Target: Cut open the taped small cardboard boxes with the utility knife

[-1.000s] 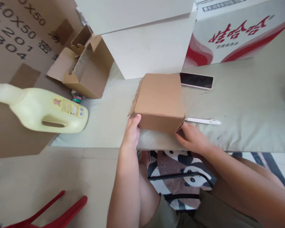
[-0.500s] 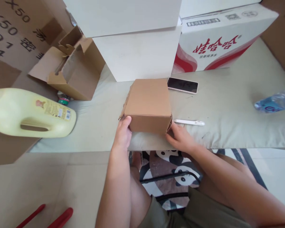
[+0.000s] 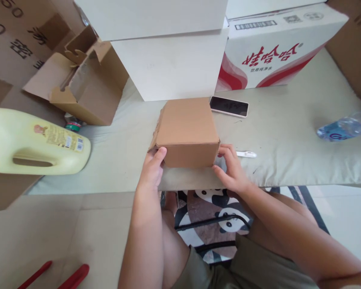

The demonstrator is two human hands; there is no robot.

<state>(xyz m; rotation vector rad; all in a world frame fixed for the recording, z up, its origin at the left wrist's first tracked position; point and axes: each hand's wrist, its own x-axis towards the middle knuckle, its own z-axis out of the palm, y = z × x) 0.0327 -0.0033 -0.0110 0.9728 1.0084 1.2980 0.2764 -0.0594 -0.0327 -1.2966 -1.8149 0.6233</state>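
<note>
A small brown cardboard box (image 3: pixel 188 120) lies on the cloth-covered surface in front of me, its top and front panels closed flat. My left hand (image 3: pixel 152 168) grips the front left corner, thumb on the front face and the other fingers mostly hidden at the left side. Rough flap edges show along that left side. At the front right corner, my right hand (image 3: pixel 231 168) holds the box loosely, thumb at the lower corner and curled fingers against the right side. Just beyond those fingers lies a slim white box cutter (image 3: pixel 246 154), partly hidden by the hand.
Behind the box are a phone (image 3: pixel 229 106), a white carton (image 3: pixel 171 68) and a red-and-white carton (image 3: pixel 267 60). An opened cardboard box (image 3: pixel 93 88) and a yellow jug (image 3: pixel 63 140) stand left. A water bottle (image 3: pixel 343 128) lies right.
The box's right side now looks flush at the front corner, where a gap showed before. My right hand has shifted slightly, fingers higher along that side. The view has moved a little.
</note>
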